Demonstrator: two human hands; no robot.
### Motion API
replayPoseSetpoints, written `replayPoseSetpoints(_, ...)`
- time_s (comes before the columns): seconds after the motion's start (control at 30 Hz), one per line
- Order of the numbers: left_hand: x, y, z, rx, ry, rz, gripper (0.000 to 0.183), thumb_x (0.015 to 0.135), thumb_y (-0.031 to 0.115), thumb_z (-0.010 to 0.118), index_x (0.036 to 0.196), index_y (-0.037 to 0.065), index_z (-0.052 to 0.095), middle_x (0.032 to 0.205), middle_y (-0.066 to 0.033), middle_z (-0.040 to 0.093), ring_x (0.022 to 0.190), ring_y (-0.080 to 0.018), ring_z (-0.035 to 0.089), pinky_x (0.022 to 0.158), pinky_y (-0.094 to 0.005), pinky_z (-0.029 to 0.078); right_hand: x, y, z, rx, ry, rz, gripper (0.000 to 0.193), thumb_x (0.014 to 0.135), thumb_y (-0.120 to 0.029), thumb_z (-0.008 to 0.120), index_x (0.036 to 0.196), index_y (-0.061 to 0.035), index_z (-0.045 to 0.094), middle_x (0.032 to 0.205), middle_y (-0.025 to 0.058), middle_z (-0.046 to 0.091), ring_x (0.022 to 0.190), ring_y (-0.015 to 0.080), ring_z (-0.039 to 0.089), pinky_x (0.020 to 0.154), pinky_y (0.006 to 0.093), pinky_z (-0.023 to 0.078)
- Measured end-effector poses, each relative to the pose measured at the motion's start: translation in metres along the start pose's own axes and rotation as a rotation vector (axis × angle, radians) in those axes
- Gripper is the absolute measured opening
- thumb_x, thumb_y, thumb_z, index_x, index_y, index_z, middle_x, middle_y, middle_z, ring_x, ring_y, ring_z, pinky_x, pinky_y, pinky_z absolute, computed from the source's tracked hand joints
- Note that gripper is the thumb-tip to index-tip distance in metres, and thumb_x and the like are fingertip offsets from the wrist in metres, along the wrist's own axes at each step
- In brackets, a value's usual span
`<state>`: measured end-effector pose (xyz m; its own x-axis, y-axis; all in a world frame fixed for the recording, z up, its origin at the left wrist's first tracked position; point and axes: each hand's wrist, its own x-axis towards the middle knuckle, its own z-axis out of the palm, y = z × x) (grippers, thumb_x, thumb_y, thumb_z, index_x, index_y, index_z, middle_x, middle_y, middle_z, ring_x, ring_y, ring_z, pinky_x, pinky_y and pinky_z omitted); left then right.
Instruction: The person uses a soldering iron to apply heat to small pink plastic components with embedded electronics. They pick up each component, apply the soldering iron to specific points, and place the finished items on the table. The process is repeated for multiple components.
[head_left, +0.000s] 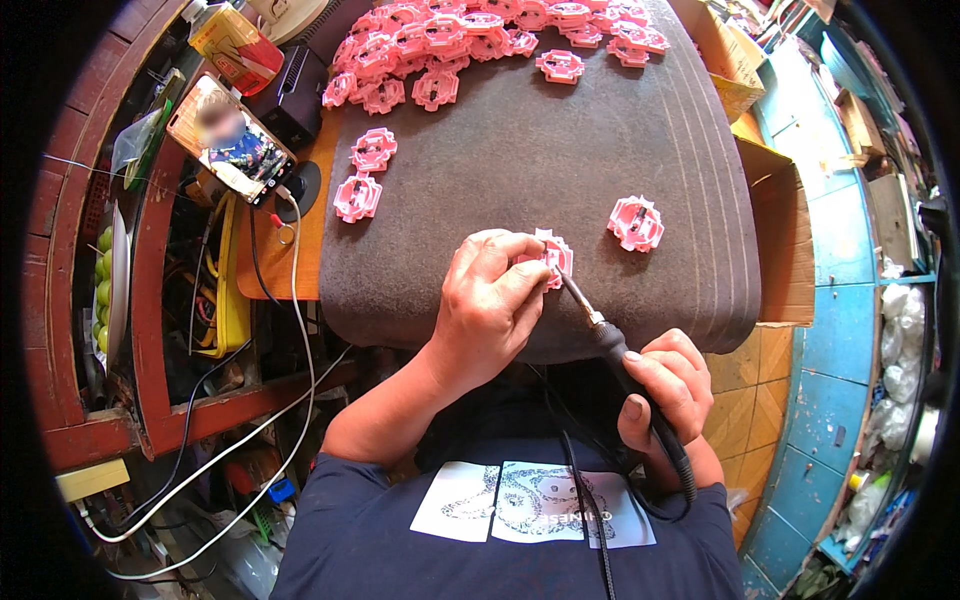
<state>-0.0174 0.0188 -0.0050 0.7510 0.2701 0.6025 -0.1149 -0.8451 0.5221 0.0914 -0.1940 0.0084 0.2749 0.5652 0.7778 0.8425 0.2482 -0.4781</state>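
Note:
Near the front of the dark mat, my left hand [490, 285] pinches a small pink plastic part [557, 258] by its left side. My right hand [667, 388] is wrapped round the black handle of a soldering iron [612, 345]. The iron's metal tip reaches up to the pink part's lower right side; whether it touches cannot be made out. To the right lies another pink part [636, 223] with dark pieces inside. Two more pink parts [358, 197] rest at the mat's left edge. My left fingers hide some of the held part.
A heap of pink parts [410, 45] covers the far side of the mat [470, 150]. At the left, a phone [232, 140] on a stand has a white cable attached, near a bottle [235, 48]. Cardboard boxes [780, 230] stand along the right. The iron's black cord passes over my front.

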Motion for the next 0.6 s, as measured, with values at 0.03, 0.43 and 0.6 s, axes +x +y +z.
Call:
replayPoseSetpoints(0.03,-0.0003,0.0001,-0.0002,0.001,0.0,-0.002,0.025,0.079,-0.005,0.08,0.101,0.002,0.071,0.115,-0.0135,0.07,0.106,-0.0366,0.067,0.094,-0.0464,0.056,0.0003,0.0004,-0.0003,0.002,0.003,-0.002,0.03,0.096,-0.019,0.074,0.111,0.0063,0.07,0.076,0.0109,0.062,0.061,0.0258,0.059,0.055,0.0378,0.046)
replayPoseSetpoints(0.43,-0.0001,0.0,0.0005,-0.002,0.003,-0.008,0.024,0.079,-0.006,0.08,0.1,0.002,0.071,0.114,-0.0142,0.071,0.107,-0.0365,0.068,0.094,-0.0463,0.056,0.0001,0.0014,-0.0018,0.01,-0.001,0.006,0.031,0.095,-0.018,0.075,0.113,0.0061,0.07,0.078,0.0112,0.063,0.063,0.0261,0.06,0.056,0.0376,0.047)
replayPoseSetpoints(0.6,0.0005,0.0006,0.0006,-0.003,0.007,-0.011,0.023,0.079,-0.006,0.079,0.099,0.002,0.071,0.113,-0.0141,0.071,0.107,-0.0362,0.068,0.094,-0.046,0.056,0.0,0.001,-0.0022,0.007,-0.007,0.011,0.031,0.095,-0.019,0.075,0.113,0.0058,0.07,0.078,0.011,0.063,0.063,0.0261,0.06,0.056,0.0378,0.047)
